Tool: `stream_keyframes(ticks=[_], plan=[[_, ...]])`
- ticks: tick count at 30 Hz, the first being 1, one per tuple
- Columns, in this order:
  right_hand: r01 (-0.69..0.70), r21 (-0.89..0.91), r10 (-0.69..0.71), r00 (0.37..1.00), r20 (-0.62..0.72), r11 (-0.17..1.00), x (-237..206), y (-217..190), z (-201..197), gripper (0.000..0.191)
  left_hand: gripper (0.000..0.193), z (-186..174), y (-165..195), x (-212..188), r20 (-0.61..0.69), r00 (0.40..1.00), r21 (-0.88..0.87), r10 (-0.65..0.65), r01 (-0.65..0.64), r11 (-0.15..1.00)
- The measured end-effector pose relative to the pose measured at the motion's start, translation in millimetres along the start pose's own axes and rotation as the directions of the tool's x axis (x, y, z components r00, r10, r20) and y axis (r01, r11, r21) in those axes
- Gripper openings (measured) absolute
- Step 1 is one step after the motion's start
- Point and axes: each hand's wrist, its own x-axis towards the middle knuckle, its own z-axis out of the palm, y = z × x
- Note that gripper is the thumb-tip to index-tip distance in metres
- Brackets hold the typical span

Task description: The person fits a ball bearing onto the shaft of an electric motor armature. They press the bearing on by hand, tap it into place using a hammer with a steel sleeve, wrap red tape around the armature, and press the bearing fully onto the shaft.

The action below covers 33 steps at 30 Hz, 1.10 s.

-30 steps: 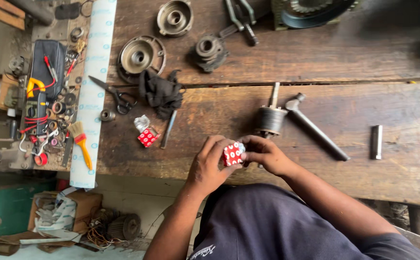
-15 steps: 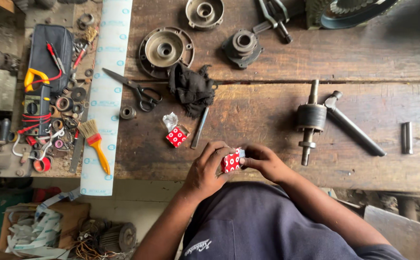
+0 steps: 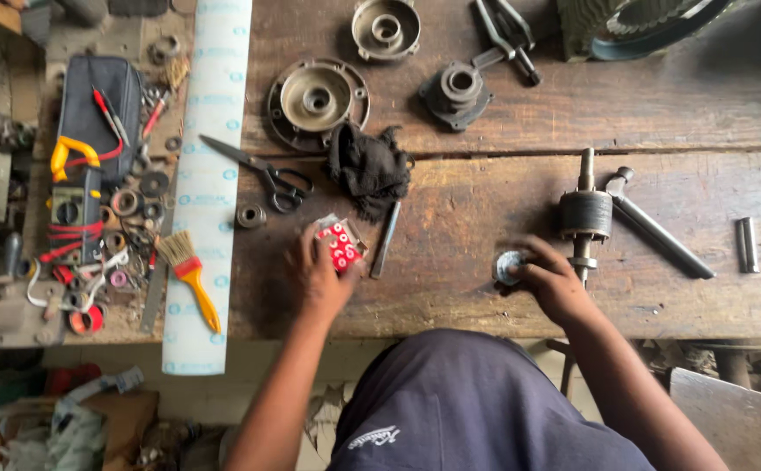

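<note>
My left hand (image 3: 321, 277) is pinching the red-and-white box (image 3: 342, 244) just left of the steel punch (image 3: 386, 240). Right hand (image 3: 555, 281) grips 1 small bearing (image 3: 509, 267), near the rotor (image 3: 585, 214). Best bet: keep it flat and square to that shaft.

Red box (image 3: 342, 245), bearing (image 3: 508, 266) on bench.

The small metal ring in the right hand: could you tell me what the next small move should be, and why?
Probably bring the small metal ring toward the lower end of the rotor shaft. The right hand pinches it just beside that shaft on the wooden bench, while the left hand rests on the red-and-white box, apparently setting it aside.
</note>
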Motion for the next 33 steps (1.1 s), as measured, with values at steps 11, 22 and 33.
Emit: stream_keyframes(ticks=[11, 22, 33], plan=[[-0.034, -0.109, 0.032, 0.999, -0.023, 0.993, -9, 11, 21, 0.038, 0.078, -2, -12, 50, 0.320, 0.939, -0.060, -0.127, 0.153, 0.986], [0.040, -0.124, -0.055, 0.991, -0.120, 0.991, -14, 7, 1, 0.043, 0.069, -16, -78, 277, -0.049, 0.970, -0.014, -0.239, 0.239, 0.971], [0.186, -0.105, -0.203, 0.962, -0.183, 0.977, -13, -12, -14, 0.055, 0.071, 16, -37, 272, -0.110, 0.942, -0.480, -0.317, 0.229, 0.847]])
